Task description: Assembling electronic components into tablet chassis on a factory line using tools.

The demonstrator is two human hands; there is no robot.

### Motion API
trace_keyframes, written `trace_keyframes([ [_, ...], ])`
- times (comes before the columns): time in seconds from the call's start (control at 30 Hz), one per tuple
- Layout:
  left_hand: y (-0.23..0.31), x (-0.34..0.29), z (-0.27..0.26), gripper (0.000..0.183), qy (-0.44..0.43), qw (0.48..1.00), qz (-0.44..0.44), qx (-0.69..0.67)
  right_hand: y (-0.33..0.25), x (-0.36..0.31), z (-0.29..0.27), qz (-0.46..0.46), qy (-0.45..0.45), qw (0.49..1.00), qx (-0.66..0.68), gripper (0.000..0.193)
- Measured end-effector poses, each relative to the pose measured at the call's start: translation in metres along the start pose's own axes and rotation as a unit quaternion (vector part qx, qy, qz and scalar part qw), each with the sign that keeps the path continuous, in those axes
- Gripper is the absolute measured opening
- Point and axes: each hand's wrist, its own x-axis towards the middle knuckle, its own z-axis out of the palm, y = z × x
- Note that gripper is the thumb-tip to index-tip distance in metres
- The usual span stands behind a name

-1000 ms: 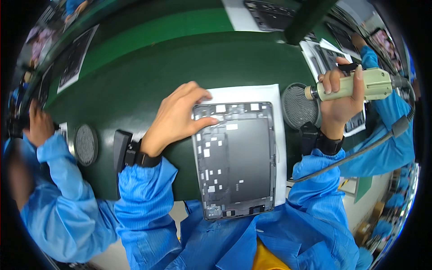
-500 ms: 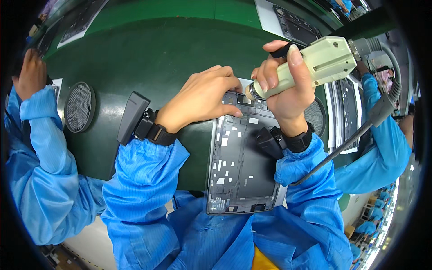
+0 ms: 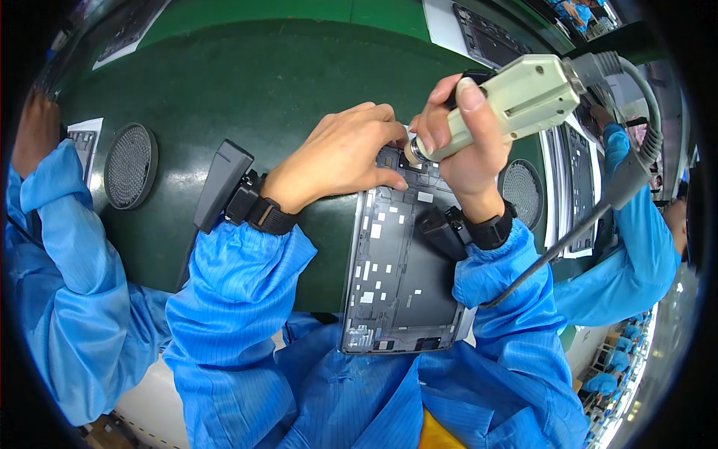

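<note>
A pale green electric screwdriver (image 3: 527, 90) is wrapped in my right hand (image 3: 473, 150), with a thumb near its black lever. It is tilted, its tip pointing down and left at the far end of a dark tablet housing (image 3: 419, 277). Whether the bit touches the housing I cannot make out. My left hand (image 3: 333, 157) holds the housing's far left corner, its thumb on the inner face and the other fingers curled past the far edge. White patches dot the housing, which lies lengthwise before me. Both my wrists carry black straps with dark grey blocks.
Round dishes with beaded insides, a left one (image 3: 131, 166) and a right one (image 3: 521, 193), stand on the green table (image 3: 247, 82). Another housing (image 3: 490, 37) lies at the far right, and stacked sheets (image 3: 557, 194) are at the right. The screwdriver's cable (image 3: 557, 251) crosses my right forearm. Blue-sleeved co-workers sit on both sides.
The screwdriver and my right hand have shifted slightly left, while my left hand keeps its hold on the corner. The left co-worker's hand has moved a little down and left.
</note>
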Motion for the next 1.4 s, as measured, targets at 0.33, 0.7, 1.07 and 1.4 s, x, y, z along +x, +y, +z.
trace_keyframes([
  [0.33, 0.010, 0.004, -0.001, 0.040, -0.032, 0.999, -0.025, -0.016, -0.015, -0.002, -0.004, -0.019, -0.026, 0.999, 0.027, 0.042],
  [0.7, 0.024, 0.020, 0.001, 0.024, 0.059, 0.996, -0.032, 0.060, -0.091, -0.115, -0.137, -0.208, 0.125, 0.955, 0.173, 0.058],
  [1.07, 0.069, -0.005, -0.005, 0.037, 0.150, 0.959, -0.066, 0.232, -0.028, -0.206, -0.191, -0.196, 0.276, 0.914, 0.225, 0.059],
  [1.4, 0.155, -0.184, 0.031, 0.051, 0.077, 0.770, -0.535, -0.339, -0.028, -0.208, -0.200, -0.182, 0.222, 0.941, 0.180, 0.057],
])
